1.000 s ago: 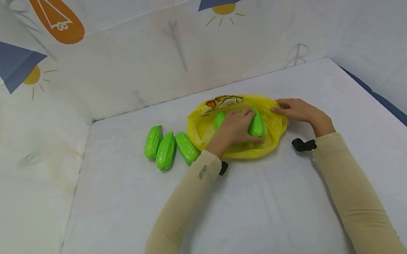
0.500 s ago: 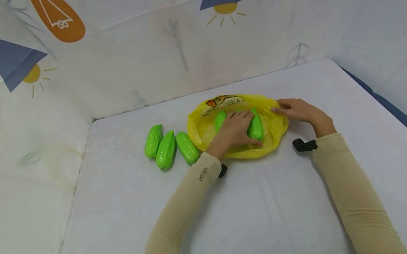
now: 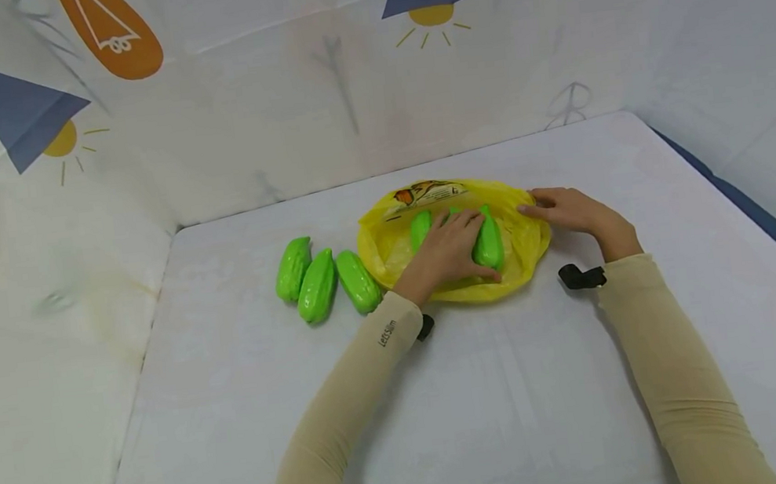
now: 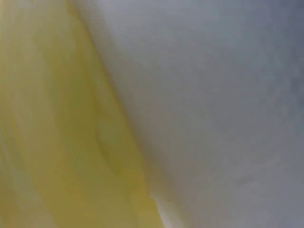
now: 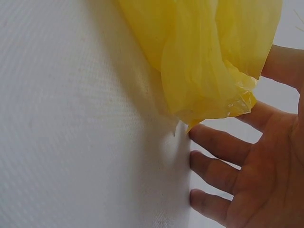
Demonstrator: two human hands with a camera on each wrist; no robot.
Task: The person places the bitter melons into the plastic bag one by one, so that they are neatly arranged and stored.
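Note:
A yellow plastic bag (image 3: 382, 236) lies spread wide on the white table. My left hand (image 3: 447, 251) reaches down into it, its thumb and fingers around a glossy green gourd (image 3: 490, 244). Left of the fingers shows a second green gourd (image 3: 420, 227), and a green tip peeks out behind the hand; the rest there is covered. At the bag's right rim my right hand (image 3: 573, 215) pinches the plastic between thumb and index finger. In the right wrist view, the other fingers of the right hand (image 5: 266, 156) extend beside the hanging plastic. Only blurred yellow plastic (image 4: 61, 118) and white cloth appear in the left wrist view.
Three more green gourds lie outside the bag at its left: one farthest left (image 3: 293, 270), a middle gourd (image 3: 317, 287) and one touching or nearly touching the bag (image 3: 358, 283). A white printed curtain (image 3: 241, 131) hangs behind the table (image 3: 236, 416).
My left hand has shifted slightly left inside the bag, and more of the green gourds shows around its fingers. The right hand keeps its place on the rim.

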